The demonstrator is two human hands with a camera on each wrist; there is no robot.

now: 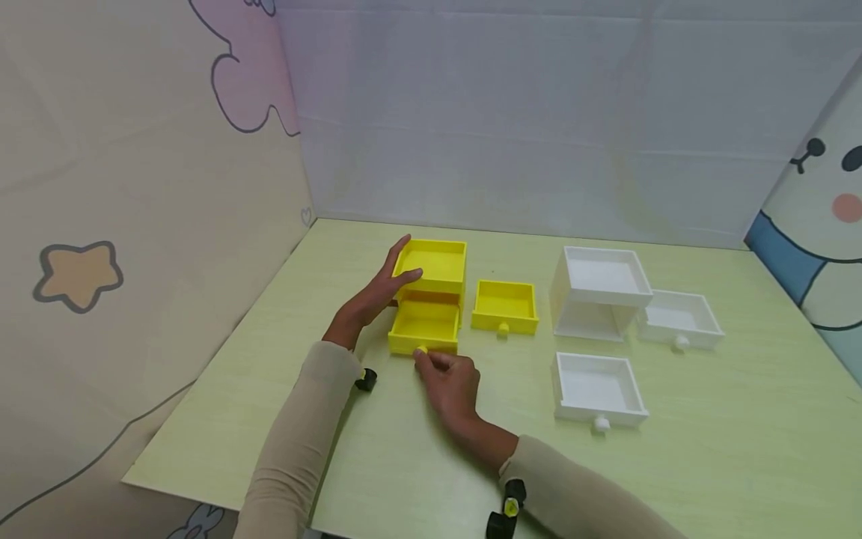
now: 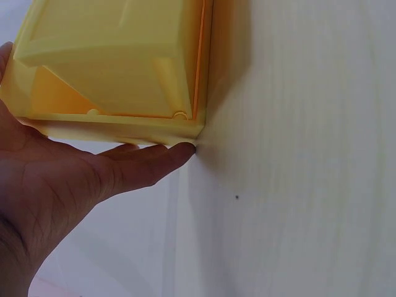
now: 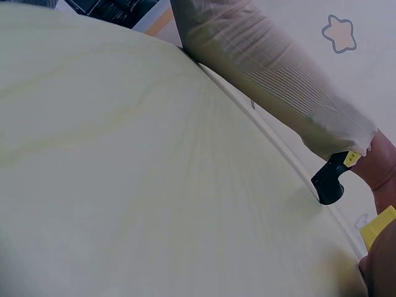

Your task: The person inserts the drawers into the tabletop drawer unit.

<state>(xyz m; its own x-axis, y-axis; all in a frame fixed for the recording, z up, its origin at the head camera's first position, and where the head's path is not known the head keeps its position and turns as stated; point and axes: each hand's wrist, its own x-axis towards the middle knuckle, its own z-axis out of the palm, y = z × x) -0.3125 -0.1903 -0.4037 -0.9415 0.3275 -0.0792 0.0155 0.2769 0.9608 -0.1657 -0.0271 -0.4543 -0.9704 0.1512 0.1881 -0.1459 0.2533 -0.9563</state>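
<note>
On the table, a small yellow drawer cabinet (image 1: 441, 262) has a lower drawer (image 1: 426, 323) sticking out of its front; the slot above it is vacant. My left hand (image 1: 373, 298) rests against the cabinet's left side, thumb over the top tray, fingers extended along the side in the left wrist view. My right hand (image 1: 454, 385) pinches the small round knob (image 1: 421, 349) on that lower drawer between thumb and fingers. Just right of the cabinet lies a second yellow drawer (image 1: 505, 302), its knob facing me. Only a yellow corner shows by the right hand in the right wrist view.
A white cabinet (image 1: 564, 296) with an open front stands to the right. One white drawer (image 1: 599, 385) lies before it and another white drawer (image 1: 680, 318) at its right. Cloth walls border the back and sides; the table's left edge (image 1: 222, 352) runs past my left arm.
</note>
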